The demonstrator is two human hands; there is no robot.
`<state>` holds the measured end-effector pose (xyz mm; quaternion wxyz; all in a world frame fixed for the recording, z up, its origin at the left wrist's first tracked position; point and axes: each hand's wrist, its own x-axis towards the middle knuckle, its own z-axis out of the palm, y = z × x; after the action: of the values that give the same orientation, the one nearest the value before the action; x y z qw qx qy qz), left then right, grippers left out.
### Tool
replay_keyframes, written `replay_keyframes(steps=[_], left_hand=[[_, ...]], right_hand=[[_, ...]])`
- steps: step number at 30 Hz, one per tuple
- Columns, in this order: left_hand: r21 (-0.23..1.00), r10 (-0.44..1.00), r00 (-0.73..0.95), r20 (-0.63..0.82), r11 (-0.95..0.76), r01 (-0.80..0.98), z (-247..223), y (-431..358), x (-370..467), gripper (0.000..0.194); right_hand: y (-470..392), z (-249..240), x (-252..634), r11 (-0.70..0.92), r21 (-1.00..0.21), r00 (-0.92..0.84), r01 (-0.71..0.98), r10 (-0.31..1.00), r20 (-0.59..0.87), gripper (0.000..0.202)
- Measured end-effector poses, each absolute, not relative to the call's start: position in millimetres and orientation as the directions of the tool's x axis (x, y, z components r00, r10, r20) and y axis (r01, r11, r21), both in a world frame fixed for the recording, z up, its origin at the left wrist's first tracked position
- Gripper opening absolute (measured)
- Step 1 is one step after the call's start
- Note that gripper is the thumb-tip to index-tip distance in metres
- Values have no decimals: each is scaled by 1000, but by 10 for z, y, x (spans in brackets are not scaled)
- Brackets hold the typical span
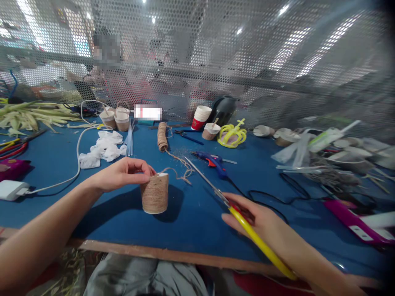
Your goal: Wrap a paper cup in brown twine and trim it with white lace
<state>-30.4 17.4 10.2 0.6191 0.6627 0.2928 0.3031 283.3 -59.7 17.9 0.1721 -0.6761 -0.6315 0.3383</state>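
Observation:
My left hand [134,174] pinches the rim of a small paper cup [154,195] wrapped in brown twine, held just over the blue tabletop. A loose end of twine [177,174] trails from around the rim toward the twine spool [162,137] lying behind it. In my right hand [259,218] is a pair of scissors [216,191] with yellow and red handles. The long blades point forward and left, apart from the cup, and look closed together. Beyond their tip lies a blue hot glue gun [212,161].
Crumpled white pieces [106,148] and a white cable [78,152] lie left. Behind stand wrapped cups [115,119], a red-and-white cup stack [201,118] and a yellow crown-shaped piece [232,135]. Clutter and a purple power strip [354,222] are at right. A perforated metal screen [197,53] borders the back.

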Motion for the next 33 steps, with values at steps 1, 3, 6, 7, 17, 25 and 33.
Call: replay_keyframes(steps=[1, 3, 6, 7, 17, 25, 33], left_hand=[[996, 765, 642, 55, -85, 16, 116, 167, -302, 17], [989, 782, 618, 86, -140, 39, 141, 160, -303, 19], [950, 848, 508, 151, -267, 164, 150, 176, -313, 19], [926, 869, 461, 179, -307, 220, 143, 187, -316, 18], [807, 814, 490, 310, -498, 316, 102, 151, -250, 14], [897, 753, 636, 169, -385, 218, 157, 62, -198, 16], [912, 797, 598, 86, -304, 275, 49, 96, -147, 16]], right_hand=[[-539, 171, 2834, -79, -566, -11, 821, 988, -154, 50], [-470, 124, 2841, 35, -408, -63, 912, 996, -55, 43], [-463, 13, 2854, 185, -297, -202, 937, 979, -30, 41], [-472, -17, 2858, 220, -260, -235, 940, 972, -26, 41], [-251, 357, 2638, 401, -151, -417, 903, 904, -91, 34], [145, 452, 1968, 433, -740, -612, 515, 790, 37, 38], [11, 376, 2019, 565, -683, -563, 463, 783, 266, 7]])
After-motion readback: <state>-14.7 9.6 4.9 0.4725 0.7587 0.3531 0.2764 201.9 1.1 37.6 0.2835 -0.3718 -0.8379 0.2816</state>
